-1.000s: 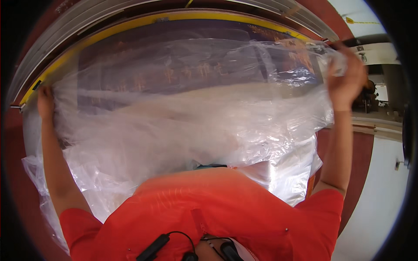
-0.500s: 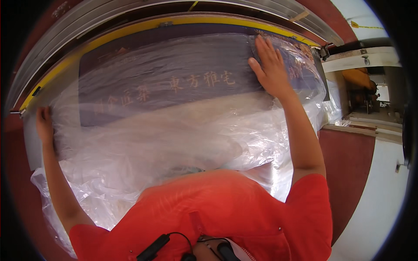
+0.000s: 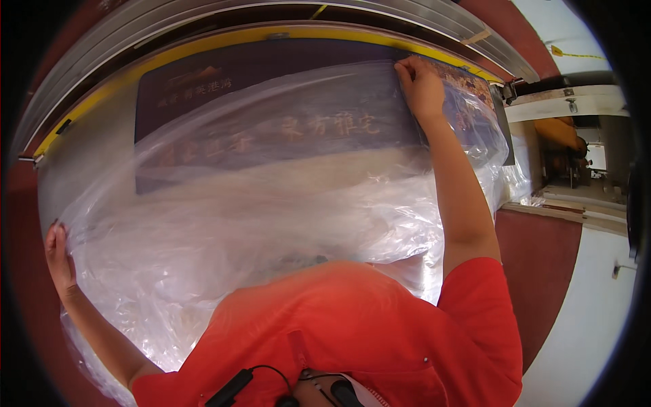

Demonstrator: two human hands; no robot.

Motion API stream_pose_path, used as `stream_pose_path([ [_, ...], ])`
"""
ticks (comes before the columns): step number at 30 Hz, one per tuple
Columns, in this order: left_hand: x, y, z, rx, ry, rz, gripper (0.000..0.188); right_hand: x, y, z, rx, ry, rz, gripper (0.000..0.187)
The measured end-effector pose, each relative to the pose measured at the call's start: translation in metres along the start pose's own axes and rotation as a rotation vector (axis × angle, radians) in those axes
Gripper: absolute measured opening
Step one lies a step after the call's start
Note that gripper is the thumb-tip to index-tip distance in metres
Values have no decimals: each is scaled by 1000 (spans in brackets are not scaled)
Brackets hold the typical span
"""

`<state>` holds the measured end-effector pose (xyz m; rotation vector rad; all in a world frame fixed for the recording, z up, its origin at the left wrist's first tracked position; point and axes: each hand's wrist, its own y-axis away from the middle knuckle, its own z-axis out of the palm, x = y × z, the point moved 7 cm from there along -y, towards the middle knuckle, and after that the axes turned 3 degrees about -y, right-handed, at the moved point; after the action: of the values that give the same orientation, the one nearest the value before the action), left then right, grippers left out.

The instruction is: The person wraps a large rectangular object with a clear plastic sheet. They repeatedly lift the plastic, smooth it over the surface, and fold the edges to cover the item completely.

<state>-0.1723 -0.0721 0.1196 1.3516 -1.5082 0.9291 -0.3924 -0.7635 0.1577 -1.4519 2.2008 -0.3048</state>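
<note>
Large sheet of clear, crinkled plastic film point(image 3: 271, 203) lies spread over a dark brown rectangular printed panel point(image 3: 203, 88), covering most of it; the panel's upper left strip is bare, and the film bunches into whitish folds toward the person's body. Panel and film rest flat on a broad grey bench point(image 3: 81, 156) edged with a yellow strip point(image 3: 224, 37) along its far side. Right hand point(image 3: 422, 85) is stretched out to the far right part of the panel, palm down, fingers point(image 3: 407, 68) flat and extended, pressing the film's far edge against the panel; judged as pinning rather than gripping, since no fold of film is seen clenched there. Left hand point(image 3: 60, 254) is at the near left edge of the film, fingers curled onto its border; it seems to pinch or hold down the edge, though the exact hold is too small to tell. The two hands sit on opposite corners, well apart, which keeps the sheet taut between them and stops it from sliding on the smooth panel. Person's orange shirt point(image 3: 352, 332) fills the lower view. Beyond the bench on the right: dark red floor point(image 3: 542, 264), white wall.
</note>
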Motion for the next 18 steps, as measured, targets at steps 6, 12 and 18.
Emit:
stream_pose_path([
  [6, 55, -16, 53, 328, 358, -70, 27, 1, -3, 4, -94, -932, 331, 18],
  [12, 26, -143, 93, 259, -305, 252, 23, 59, -12, 6, 19, -371, 316, 21],
  [18, 27, -185, 137, 538, -495, 91, 45, 102, -61, 17, 112, -252, 505, 34],
])
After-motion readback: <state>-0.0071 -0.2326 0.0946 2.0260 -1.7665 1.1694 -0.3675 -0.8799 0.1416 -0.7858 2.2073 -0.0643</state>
